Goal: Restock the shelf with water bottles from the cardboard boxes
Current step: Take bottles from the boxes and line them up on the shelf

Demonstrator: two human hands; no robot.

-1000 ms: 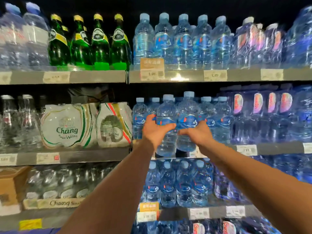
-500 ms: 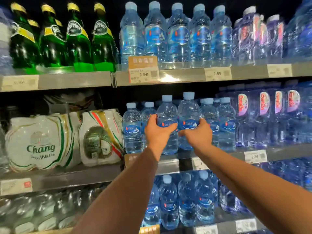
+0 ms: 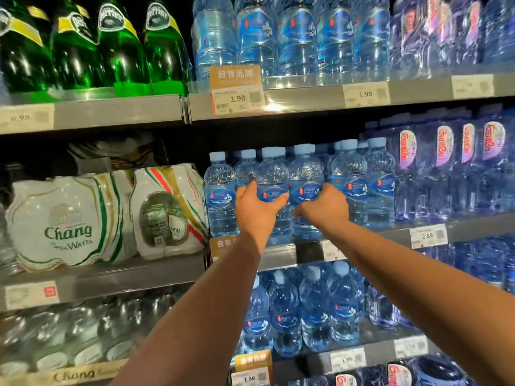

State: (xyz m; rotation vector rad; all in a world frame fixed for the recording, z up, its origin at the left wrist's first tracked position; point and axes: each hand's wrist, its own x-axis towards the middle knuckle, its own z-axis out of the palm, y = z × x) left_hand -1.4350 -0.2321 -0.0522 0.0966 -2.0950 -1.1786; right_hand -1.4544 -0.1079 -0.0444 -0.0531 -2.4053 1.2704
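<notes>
Two clear water bottles with blue labels and pale blue caps stand side by side at the front of the middle shelf (image 3: 281, 256). My left hand (image 3: 257, 208) is wrapped around the left water bottle (image 3: 272, 174) at its label. My right hand (image 3: 324, 208) grips the right water bottle (image 3: 305, 171) the same way. Both bottles are upright, their bases at the shelf's front edge. Matching bottles (image 3: 349, 174) stand in a row on either side and behind. No cardboard box is in view.
Green glass bottles (image 3: 117, 48) and large water bottles (image 3: 295, 37) fill the top shelf. White Chang soda water packs (image 3: 69, 221) sit left of my hands. Purple-labelled bottles (image 3: 446, 168) crowd the right. More small water bottles (image 3: 315, 310) stand on the shelf below.
Both hands have pushed the two bottles a little deeper onto the middle shelf, and my view has moved closer and tilted up. The grips are unchanged.
</notes>
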